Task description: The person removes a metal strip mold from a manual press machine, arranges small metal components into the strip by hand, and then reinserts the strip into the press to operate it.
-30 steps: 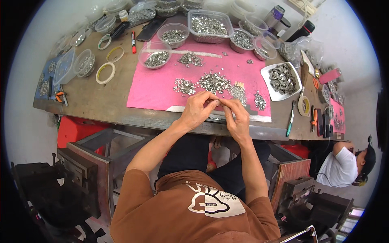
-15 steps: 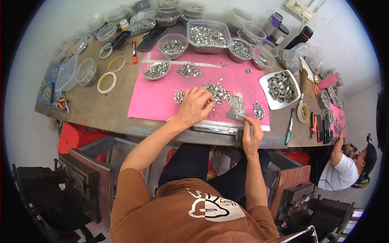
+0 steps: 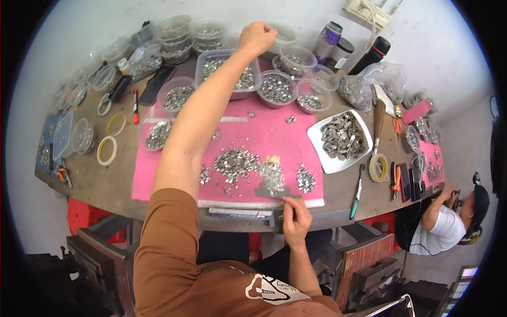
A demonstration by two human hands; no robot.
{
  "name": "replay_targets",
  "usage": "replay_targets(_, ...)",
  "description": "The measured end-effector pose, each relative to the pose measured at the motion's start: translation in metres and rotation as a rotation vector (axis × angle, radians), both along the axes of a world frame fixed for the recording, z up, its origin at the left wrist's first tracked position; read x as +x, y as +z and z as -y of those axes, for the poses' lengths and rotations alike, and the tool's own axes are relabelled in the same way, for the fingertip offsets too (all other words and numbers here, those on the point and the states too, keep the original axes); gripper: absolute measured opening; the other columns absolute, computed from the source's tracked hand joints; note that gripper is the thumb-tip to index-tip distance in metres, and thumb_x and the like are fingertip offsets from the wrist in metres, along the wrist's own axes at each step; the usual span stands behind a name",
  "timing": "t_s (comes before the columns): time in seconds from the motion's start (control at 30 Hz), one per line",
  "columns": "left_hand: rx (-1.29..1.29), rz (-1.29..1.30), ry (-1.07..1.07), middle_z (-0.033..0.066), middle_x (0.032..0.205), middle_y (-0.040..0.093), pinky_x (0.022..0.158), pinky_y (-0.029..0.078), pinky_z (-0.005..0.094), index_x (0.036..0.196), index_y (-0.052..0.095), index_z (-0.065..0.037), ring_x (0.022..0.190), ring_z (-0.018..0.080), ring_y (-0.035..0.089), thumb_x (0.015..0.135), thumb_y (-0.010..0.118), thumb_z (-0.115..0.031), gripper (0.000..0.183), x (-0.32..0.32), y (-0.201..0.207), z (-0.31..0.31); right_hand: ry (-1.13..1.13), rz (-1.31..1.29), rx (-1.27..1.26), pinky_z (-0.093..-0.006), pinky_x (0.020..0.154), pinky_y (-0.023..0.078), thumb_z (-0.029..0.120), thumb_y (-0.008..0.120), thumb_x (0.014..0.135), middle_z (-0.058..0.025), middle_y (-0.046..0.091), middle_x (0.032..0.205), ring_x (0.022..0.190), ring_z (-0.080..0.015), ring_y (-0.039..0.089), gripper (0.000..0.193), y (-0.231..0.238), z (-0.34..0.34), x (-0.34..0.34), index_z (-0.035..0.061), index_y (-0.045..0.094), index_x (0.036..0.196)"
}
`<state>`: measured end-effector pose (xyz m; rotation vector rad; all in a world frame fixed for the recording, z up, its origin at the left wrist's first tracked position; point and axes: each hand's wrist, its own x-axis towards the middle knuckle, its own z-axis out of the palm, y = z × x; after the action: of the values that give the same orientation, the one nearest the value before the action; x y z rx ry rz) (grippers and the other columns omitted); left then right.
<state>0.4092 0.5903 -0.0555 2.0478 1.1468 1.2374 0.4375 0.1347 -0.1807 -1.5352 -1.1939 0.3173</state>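
My left hand (image 3: pixel 257 38) is stretched far forward, above the containers at the back of the table. Its fingers are closed, and whatever they hold, if anything, is hidden. Down at the front edge, my right hand (image 3: pixel 297 217) pinches the edge of a dark flat plate (image 3: pixel 277 193). Thin silvery metal slivers (image 3: pixel 272 177) lie in a heap at that plate, with a small tan piece (image 3: pixel 273 159) at their top. Left of them a larger pile of shiny metal bits (image 3: pixel 236 162) spreads over the pink mat (image 3: pixel 285 129); a smaller pile (image 3: pixel 305 178) lies to the right.
A rectangular plastic tub (image 3: pixel 254 87) and round tubs (image 3: pixel 277 89) of metal bits line the back. A white dish (image 3: pixel 342 165) of dark metal pieces stands right of the mat, near a teal-handled brush (image 3: pixel 357 195). Tape rolls (image 3: pixel 107 150) lie left. A co-worker (image 3: pixel 438 224) sits far right.
My left hand has left the metal pile on the mat and swung up and forward over the back containers. My right hand still pinches the plate's edge. The whole view has shifted.
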Motion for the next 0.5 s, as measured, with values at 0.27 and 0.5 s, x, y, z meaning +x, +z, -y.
replay_targets(0.27,0.027,0.057,0.168,0.019,0.104,0.076,0.091,0.055,0.0431,0.111,0.078,-0.01,0.1,0.0354,0.072,0.09,0.062,-0.037,0.037,0.027,-0.025,-0.035,0.039,-0.08,0.017,-0.0271,0.065,0.046,-0.006,0.061,0.095,-0.0079,0.068,0.087,0.073,-0.0139,0.06,0.017,0.001,0.003,-0.001,-0.0014,0.071,0.107)
replay_targets(0.5,-0.048,0.067,-0.389,0.0075,0.093,0.078,0.078,0.054,0.0315,0.11,0.075,-0.004,0.086,0.0151,0.071,0.095,0.067,-0.026,0.028,-0.076,-0.022,0.129,0.019,-0.061,-0.05,-0.0272,0.072,0.049,-0.003,0.059,0.097,-0.0075,0.066,0.087,0.081,-0.0152,0.064,0.014,0.005,-0.002,0.006,-0.0027,0.07,0.106)
